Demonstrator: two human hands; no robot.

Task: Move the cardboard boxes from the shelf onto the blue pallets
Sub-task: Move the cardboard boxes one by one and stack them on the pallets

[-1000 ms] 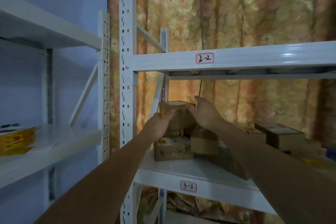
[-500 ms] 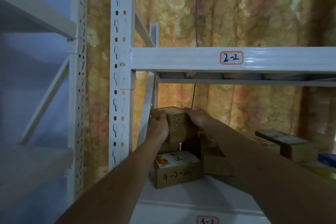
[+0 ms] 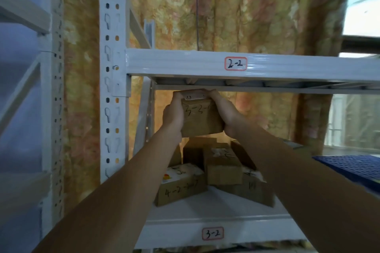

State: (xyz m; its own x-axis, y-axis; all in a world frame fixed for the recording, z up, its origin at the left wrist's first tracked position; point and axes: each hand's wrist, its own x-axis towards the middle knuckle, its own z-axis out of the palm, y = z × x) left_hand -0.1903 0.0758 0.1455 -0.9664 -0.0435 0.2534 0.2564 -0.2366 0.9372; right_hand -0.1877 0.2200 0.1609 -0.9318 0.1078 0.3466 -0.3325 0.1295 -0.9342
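A small cardboard box point(image 3: 200, 117) with handwritten numbers hangs in the air just under the beam labelled 2-2 point(image 3: 235, 63). My left hand point(image 3: 172, 115) grips its left side and my right hand point(image 3: 223, 113) grips its right side. Below it, several more cardboard boxes sit on the white shelf labelled 3-2 point(image 3: 205, 211): one marked 4-2 point(image 3: 181, 188) at the front left, another point(image 3: 223, 167) in the middle. A blue pallet point(image 3: 353, 170) shows at the right edge.
A white perforated upright point(image 3: 112, 88) stands left of the boxes, with a second rack point(image 3: 51, 88) further left. A floral curtain point(image 3: 246, 10) hangs behind the shelves. A window point(image 3: 362, 6) is at the upper right.
Both hands have lifted the gripped box up off the stack, so it now hangs close under the 2-2 beam. The view has moved closer to the shelf.
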